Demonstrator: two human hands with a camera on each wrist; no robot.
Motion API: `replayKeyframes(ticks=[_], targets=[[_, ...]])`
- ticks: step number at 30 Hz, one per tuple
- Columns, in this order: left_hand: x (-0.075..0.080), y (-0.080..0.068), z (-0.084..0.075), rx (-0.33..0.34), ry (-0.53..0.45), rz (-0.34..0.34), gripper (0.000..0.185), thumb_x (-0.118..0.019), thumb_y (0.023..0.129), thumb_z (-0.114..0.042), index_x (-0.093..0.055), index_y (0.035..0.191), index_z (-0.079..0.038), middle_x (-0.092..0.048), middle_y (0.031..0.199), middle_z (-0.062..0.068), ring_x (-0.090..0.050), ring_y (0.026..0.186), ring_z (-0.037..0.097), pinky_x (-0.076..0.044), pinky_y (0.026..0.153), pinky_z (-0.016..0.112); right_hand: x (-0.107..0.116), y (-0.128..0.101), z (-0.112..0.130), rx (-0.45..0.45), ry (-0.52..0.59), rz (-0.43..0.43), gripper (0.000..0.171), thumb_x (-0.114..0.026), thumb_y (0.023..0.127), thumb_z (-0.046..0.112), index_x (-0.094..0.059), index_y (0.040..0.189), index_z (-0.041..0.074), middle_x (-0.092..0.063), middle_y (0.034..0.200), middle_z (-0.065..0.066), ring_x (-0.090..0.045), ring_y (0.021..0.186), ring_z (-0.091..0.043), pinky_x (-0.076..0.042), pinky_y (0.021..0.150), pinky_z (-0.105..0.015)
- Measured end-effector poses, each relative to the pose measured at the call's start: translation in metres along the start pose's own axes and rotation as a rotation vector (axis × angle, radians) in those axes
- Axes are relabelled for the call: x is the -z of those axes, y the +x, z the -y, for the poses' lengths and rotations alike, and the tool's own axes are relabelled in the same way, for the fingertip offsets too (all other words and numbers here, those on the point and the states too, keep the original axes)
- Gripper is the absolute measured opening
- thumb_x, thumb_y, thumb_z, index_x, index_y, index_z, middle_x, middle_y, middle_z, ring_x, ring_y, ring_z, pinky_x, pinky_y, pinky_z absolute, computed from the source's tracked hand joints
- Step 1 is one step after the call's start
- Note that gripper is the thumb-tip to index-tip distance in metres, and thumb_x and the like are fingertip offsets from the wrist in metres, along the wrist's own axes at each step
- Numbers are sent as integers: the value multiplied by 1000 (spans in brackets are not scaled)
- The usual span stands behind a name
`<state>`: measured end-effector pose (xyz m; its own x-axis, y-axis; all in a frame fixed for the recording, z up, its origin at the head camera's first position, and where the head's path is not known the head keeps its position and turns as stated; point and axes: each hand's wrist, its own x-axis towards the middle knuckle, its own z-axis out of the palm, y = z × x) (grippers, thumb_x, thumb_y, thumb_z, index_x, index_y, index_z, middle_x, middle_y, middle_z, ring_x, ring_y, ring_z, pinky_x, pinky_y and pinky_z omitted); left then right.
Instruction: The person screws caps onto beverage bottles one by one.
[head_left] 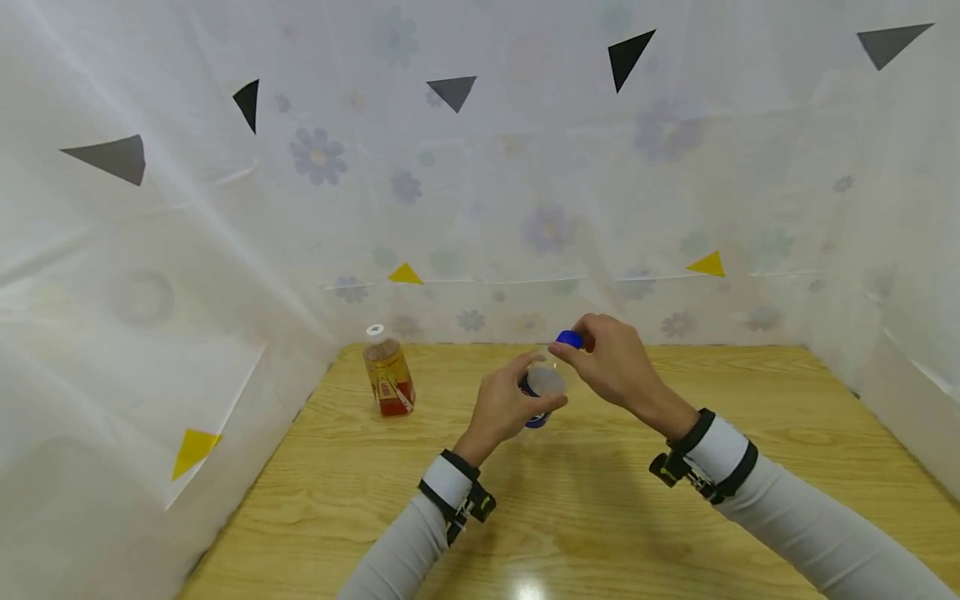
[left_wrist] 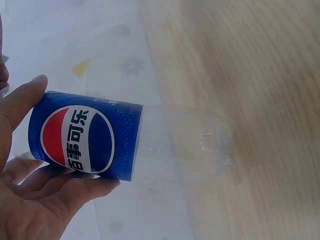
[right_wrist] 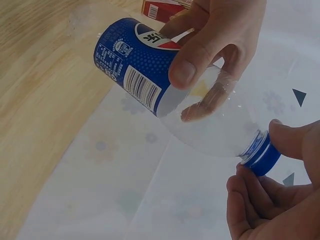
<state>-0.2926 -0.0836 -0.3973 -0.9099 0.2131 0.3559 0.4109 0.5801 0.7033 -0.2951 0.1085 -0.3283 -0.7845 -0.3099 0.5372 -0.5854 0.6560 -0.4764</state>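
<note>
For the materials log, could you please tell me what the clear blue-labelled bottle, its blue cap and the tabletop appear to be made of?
Clear blue-labelled bottle: thin clear plastic, likely; the fingers of the left hand show through its wall. Its glossy printed label looks like plastic film.
Blue cap: opaque moulded plastic with a ribbed edge, pinched by the right hand.
Tabletop: light wood grain with a glossy glare spot; solid wood or laminate cannot be told.

Wooden table [head_left: 750, 433], white floral sheet walls [head_left: 525, 167], scattered paper triangles [head_left: 628, 57]
</note>
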Motion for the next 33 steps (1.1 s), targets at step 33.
replayKeyframes(ticks=[33], targets=[[1,3,3,3,19,-4,72,-83,83,-44,-56,145,-19,-71,120,11,-71,96,23,-57,70,27,6,-4,8,55,66,105,42,-58,97,-5,-59,139,4,-63,135,-22,-64,120,-39,-57,86,-49]])
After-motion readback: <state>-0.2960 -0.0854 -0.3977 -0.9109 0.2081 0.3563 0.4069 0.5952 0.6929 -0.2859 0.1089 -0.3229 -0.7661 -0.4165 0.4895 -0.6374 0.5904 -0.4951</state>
